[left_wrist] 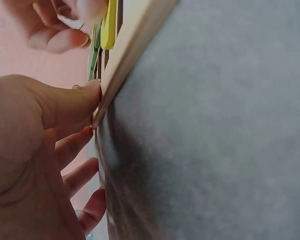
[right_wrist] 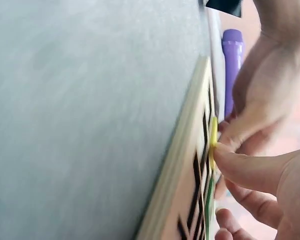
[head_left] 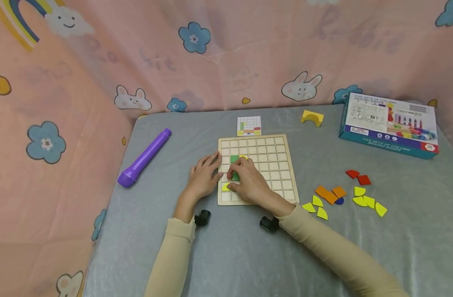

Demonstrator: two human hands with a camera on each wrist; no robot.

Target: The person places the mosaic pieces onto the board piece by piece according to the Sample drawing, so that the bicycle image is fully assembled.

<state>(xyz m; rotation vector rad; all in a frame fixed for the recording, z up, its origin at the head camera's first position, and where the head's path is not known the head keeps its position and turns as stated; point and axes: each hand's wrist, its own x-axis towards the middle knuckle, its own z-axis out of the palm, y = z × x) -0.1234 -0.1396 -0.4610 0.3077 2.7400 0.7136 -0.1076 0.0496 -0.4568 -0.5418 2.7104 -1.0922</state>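
A wooden grid board lies on the table with green tiles and yellow tiles in its squares. My left hand rests at its left edge, fingers spread, the thumb touching the frame. Over the board's left part is my right hand. Its thumb presses a yellow tile near the lower left corner, while the index finger is bent, with a gap to the thumb. In the right wrist view the thumb meets this yellow tile. The right hand hides part of the board.
A pattern card touches the board's far edge. Loose yellow, orange, red and blue pieces lie to the right. Beyond are a yellow arch block and a printed box. A purple microphone-shaped toy lies left.
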